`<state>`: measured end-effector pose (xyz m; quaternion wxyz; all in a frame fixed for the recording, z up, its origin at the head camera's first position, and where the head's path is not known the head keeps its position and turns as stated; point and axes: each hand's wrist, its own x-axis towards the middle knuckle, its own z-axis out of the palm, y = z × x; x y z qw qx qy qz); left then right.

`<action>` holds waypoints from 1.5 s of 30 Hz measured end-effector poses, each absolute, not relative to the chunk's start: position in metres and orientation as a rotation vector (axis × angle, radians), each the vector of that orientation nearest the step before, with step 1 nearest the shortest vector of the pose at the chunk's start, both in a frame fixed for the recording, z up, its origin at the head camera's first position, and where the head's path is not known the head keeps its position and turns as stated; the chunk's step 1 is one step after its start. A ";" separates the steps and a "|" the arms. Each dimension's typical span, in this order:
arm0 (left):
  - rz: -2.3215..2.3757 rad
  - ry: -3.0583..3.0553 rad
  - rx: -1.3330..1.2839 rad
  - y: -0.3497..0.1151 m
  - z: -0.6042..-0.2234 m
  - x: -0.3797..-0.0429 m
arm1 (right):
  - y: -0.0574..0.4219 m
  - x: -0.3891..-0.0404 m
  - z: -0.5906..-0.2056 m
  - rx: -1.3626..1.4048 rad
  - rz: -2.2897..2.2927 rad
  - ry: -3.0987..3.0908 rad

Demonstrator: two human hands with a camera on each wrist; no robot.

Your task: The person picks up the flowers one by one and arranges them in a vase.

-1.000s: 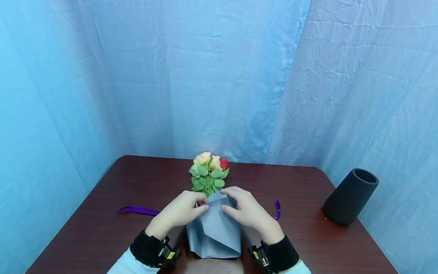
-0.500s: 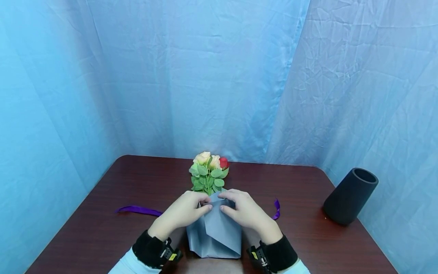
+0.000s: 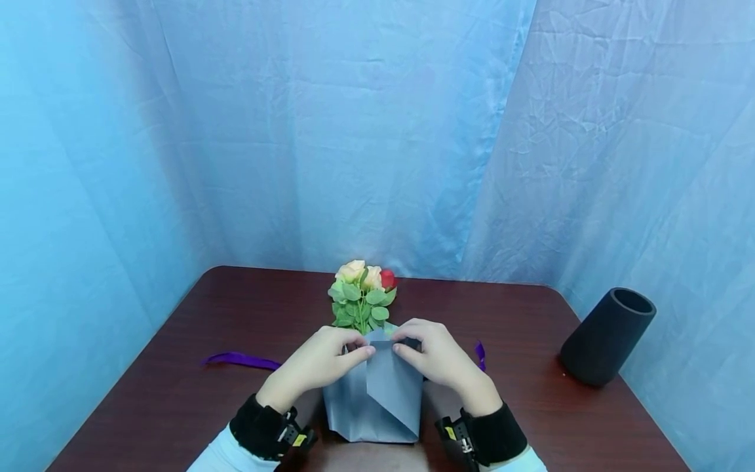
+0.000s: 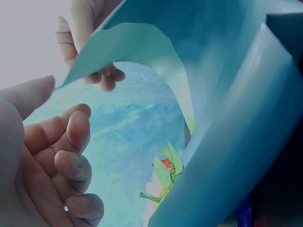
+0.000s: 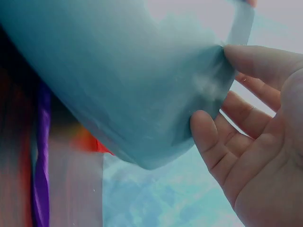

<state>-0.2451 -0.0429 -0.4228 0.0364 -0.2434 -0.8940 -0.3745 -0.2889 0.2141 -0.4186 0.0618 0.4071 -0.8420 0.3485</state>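
A sheet of blue-grey wrapping paper [image 3: 377,393] is folded over the stems of a bunch of flowers [image 3: 364,295], with cream and red blooms and green leaves beyond its far end. My left hand [image 3: 324,360] holds the paper's upper edge from the left, thumb at a corner and other fingers curled. My right hand [image 3: 433,354] pinches the same flap from the right; in the right wrist view its thumb dents the paper [image 5: 128,90], with fingers behind. In the left wrist view the raised paper [image 4: 227,94] curves over, partly hiding the flowers [image 4: 163,177].
A purple ribbon [image 3: 244,360] lies across the dark wooden table [image 3: 253,301], its middle hidden by the hands and paper. To the right stands a black vase [image 3: 607,337], appearing tilted in the view. Blue curtains [image 3: 354,131] surround the table's back and sides.
My right hand has shifted slightly right with its part of the paper, and the flap now looks more drawn out. The left hand has moved slightly right too.
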 end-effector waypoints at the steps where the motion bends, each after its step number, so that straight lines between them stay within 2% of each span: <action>1: -1.149 -2.745 -0.742 -0.043 -0.422 -0.245 | 0.216 -0.289 -0.418 1.225 1.064 -2.544; 33: -0.830 -2.877 -0.882 -0.028 -0.432 -0.240 | 0.317 -0.301 -0.434 1.139 1.053 -2.705; 45: -0.738 -2.921 -0.938 -0.022 -0.437 -0.240 | 0.359 -0.309 -0.442 1.061 1.361 -2.991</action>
